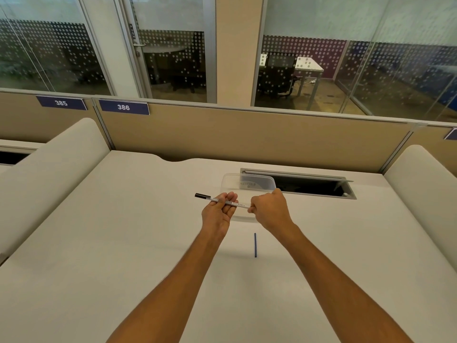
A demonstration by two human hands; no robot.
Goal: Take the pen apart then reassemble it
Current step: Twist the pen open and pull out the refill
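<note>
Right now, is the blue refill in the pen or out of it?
Out. The blue refill lies alone on the desk, apart from the pen held between both hands.

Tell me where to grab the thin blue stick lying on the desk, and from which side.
Take the blue stick at its middle, coming straight down from above with two fingertips across its width. It lies flat on the desk, running toward and away from the person, so only its long sides offer purchase. It sits nearer the right hand, but both hands hold the pen.

clear container (247,182) beyond; desk (123,231) open
</note>
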